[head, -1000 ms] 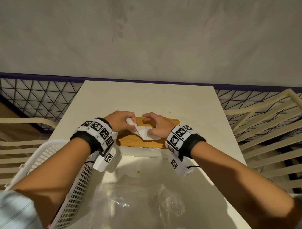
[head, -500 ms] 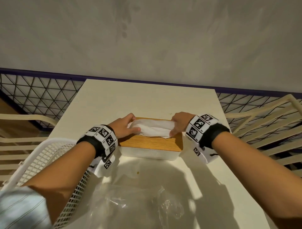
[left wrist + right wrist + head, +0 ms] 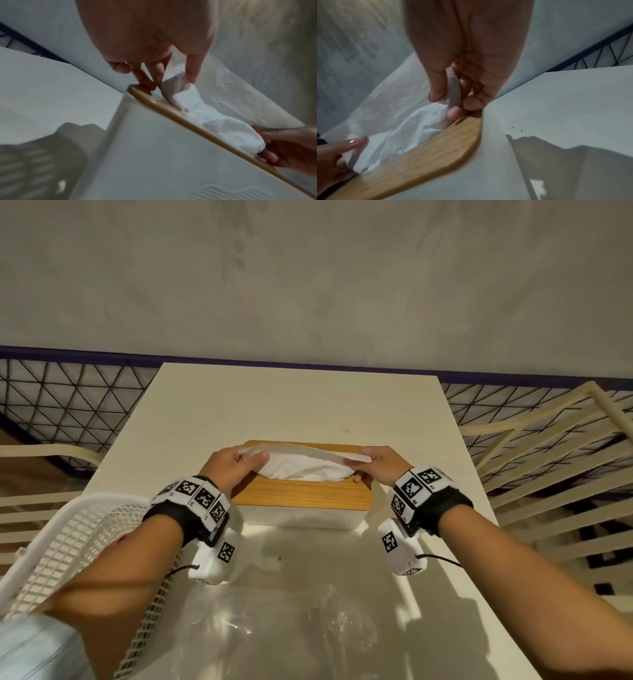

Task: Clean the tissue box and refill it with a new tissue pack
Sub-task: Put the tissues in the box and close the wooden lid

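A white tissue box with a wooden lid stands in the middle of the table. A white tissue rises out of the lid's slot, spread wide between my hands. My left hand pinches the tissue's left end, thumb against fingers. My right hand pinches its right end. In the left wrist view the tissue lies along the lid's edge, with the left hand's fingers on it. The right wrist view shows the tissue bunched at the lid and the right hand's fingertips at the slot's end.
A white mesh basket stands at the near left of the table. Crumpled clear plastic wrap lies on the table near me. Cream chairs flank both sides. A grey wall is close behind.
My hands have moved apart from the lid's middle to its two ends. The tissue, bunched between them before, is now drawn out wide over the slot.
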A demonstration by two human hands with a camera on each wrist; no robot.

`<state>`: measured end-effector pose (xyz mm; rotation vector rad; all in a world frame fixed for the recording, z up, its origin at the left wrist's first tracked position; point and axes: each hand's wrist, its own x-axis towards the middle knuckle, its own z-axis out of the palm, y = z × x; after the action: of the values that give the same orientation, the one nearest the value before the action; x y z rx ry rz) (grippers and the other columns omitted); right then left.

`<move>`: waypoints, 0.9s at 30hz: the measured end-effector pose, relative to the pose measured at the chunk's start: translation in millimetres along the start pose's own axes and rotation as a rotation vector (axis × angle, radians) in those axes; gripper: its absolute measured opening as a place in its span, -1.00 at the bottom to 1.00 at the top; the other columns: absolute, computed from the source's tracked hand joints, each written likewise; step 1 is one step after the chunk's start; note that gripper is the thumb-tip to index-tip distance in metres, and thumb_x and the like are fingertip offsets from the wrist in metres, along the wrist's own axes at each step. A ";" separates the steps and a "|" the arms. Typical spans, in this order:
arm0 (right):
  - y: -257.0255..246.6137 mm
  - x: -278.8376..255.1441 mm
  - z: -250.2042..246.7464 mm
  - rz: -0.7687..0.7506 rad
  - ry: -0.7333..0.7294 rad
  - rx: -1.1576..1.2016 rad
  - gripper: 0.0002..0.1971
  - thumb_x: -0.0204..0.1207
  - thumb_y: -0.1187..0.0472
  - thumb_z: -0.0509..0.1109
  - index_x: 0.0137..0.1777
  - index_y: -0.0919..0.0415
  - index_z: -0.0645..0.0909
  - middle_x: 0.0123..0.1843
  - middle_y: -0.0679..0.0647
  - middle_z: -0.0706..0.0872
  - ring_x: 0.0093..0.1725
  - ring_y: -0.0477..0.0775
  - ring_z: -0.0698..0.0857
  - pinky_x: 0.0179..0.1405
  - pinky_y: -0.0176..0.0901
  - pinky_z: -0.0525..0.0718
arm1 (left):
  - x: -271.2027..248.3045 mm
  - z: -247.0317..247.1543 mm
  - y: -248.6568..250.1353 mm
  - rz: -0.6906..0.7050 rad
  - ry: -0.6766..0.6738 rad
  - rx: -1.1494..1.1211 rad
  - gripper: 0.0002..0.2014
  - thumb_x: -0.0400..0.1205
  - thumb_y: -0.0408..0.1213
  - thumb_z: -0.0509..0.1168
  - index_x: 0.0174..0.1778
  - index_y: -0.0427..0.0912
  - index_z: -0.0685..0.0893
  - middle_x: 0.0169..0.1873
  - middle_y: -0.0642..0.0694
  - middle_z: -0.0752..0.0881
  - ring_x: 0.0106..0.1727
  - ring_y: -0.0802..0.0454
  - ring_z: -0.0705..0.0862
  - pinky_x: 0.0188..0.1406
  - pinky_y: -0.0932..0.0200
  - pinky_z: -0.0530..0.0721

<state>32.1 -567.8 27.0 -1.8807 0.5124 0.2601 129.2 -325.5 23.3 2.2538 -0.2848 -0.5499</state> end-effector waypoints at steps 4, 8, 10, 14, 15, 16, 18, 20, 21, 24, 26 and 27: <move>1.5 0.3 2.2 0.047 0.070 -0.050 -0.86 0.55 0.15 0.35 -0.08 0.24 0.62 -0.54 0.07 0.61 -0.56 -0.03 0.54 -0.49 -0.28 0.48 | 7.4 -0.6 1.0 0.044 0.056 0.241 -0.64 0.63 -0.02 0.18 -0.47 -0.06 0.42 -0.47 0.00 0.51 -0.22 -0.14 0.55 0.09 0.02 0.44; 0.4 -1.9 5.3 0.056 0.149 -0.117 -0.67 0.56 0.08 0.30 -0.42 0.12 0.39 -0.57 0.06 0.56 -0.54 0.02 0.50 -0.41 -0.20 0.51 | 13.7 11.2 8.0 0.099 0.194 0.361 -0.74 0.61 -0.06 0.22 -0.32 -0.12 0.44 -0.48 0.07 0.42 -0.12 -0.08 0.50 0.05 0.05 0.23; 0.3 -1.8 5.6 0.054 0.165 -0.124 -0.64 0.58 0.04 0.24 -0.43 0.15 0.37 -0.54 0.08 0.57 -0.49 0.07 0.53 -0.27 -0.13 0.54 | 12.4 18.3 7.3 0.095 0.247 0.304 -0.81 0.60 -0.09 0.24 -0.11 -0.16 0.54 -0.32 0.02 0.52 0.07 -0.11 0.52 0.17 0.03 0.24; 2.7 -5.2 3.9 -0.008 0.173 -0.096 -0.65 0.59 0.02 0.23 -0.38 0.19 0.38 -0.50 0.08 0.62 -0.43 0.06 0.59 -0.11 -0.05 0.60 | 5.8 24.6 3.8 0.056 0.304 0.120 -0.80 0.60 -0.13 0.26 -0.06 -0.21 0.52 -0.25 -0.08 0.55 0.02 -0.21 0.59 0.18 -0.03 0.44; 3.3 -8.0 3.8 -0.032 0.188 -0.102 -0.67 0.57 0.02 0.27 -0.34 0.20 0.39 -0.45 0.05 0.61 -0.39 0.05 0.60 -0.16 -0.08 0.58 | 3.4 24.6 3.3 0.049 0.306 0.071 -0.78 0.59 -0.13 0.27 -0.04 -0.23 0.52 -0.27 -0.08 0.54 -0.05 -0.21 0.58 0.09 0.02 0.50; 5.0 -10.4 3.6 -0.056 0.217 -0.118 -0.71 0.55 0.01 0.30 -0.29 0.18 0.41 -0.36 0.04 0.60 -0.32 0.07 0.60 -0.20 -0.12 0.54 | 0.6 23.3 3.7 0.042 0.309 0.034 -0.75 0.58 -0.12 0.28 -0.03 -0.24 0.51 -0.26 -0.09 0.55 -0.09 -0.18 0.56 -0.01 0.07 0.50; 7.4 -18.5 2.9 -0.057 0.261 -0.153 -0.73 0.49 0.00 0.37 0.04 0.16 0.52 -0.08 0.08 0.60 -0.04 0.13 0.61 -0.11 -0.16 0.48 | -5.0 18.3 3.7 0.047 0.295 -0.033 -0.63 0.52 -0.10 0.35 0.12 -0.24 0.51 -0.04 -0.11 0.57 -0.03 -0.08 0.54 0.00 0.11 0.49; 13.6 -26.1 1.3 0.027 0.221 -0.200 -0.35 0.43 -0.02 0.44 0.45 0.18 0.32 0.26 0.20 0.56 0.27 0.18 0.56 0.13 -0.11 0.48 | -8.8 10.1 0.4 0.033 0.234 -0.054 -0.38 0.42 -0.05 0.45 0.34 -0.22 0.44 0.25 -0.16 0.51 0.19 -0.07 0.54 0.21 0.05 0.52; 17.8 -29.5 1.7 0.085 0.169 -0.213 -0.22 0.41 -0.02 0.46 0.55 0.19 0.18 0.38 0.23 0.50 0.37 0.20 0.52 0.23 -0.06 0.48 | -10.7 5.3 -2.8 0.004 0.186 -0.048 -0.23 0.36 -0.03 0.50 0.43 -0.22 0.36 0.38 -0.18 0.44 0.34 -0.09 0.48 0.34 -0.01 0.49; 32.2 -33.3 9.3 0.196 -0.002 -0.103 -0.14 0.44 0.08 0.45 0.61 0.21 0.02 0.30 0.19 0.58 0.31 0.20 0.57 0.31 0.03 0.58 | -20.7 -2.4 -9.8 -0.107 -0.077 -0.031 0.02 0.30 -0.10 0.56 0.58 -0.21 0.09 0.54 -0.13 0.32 0.49 -0.09 0.39 0.48 0.00 0.38; 35.8 -32.1 15.0 0.194 -0.023 -0.019 -0.27 0.46 0.19 0.44 0.57 0.25 0.17 -0.06 0.05 0.63 0.12 0.14 0.62 0.30 0.07 0.61 | -25.9 1.2 -13.9 -0.101 -0.197 0.005 -0.06 0.34 -0.25 0.55 0.56 -0.20 0.13 0.32 -0.03 0.52 0.35 -0.09 0.51 0.31 0.13 0.44; 34.6 -30.3 17.0 0.179 -0.008 0.002 -0.32 0.47 0.24 0.43 0.54 0.25 0.23 -0.15 0.01 0.60 0.08 0.14 0.62 0.30 0.08 0.61 | -27.5 3.0 -15.7 -0.081 -0.191 0.011 -0.10 0.35 -0.32 0.54 0.53 -0.19 0.17 0.17 0.02 0.55 0.31 -0.11 0.54 0.25 0.16 0.44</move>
<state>-9.7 -555.3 4.6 -1.8331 0.6762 0.3844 104.1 -306.8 18.0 2.2342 -0.2930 -0.8105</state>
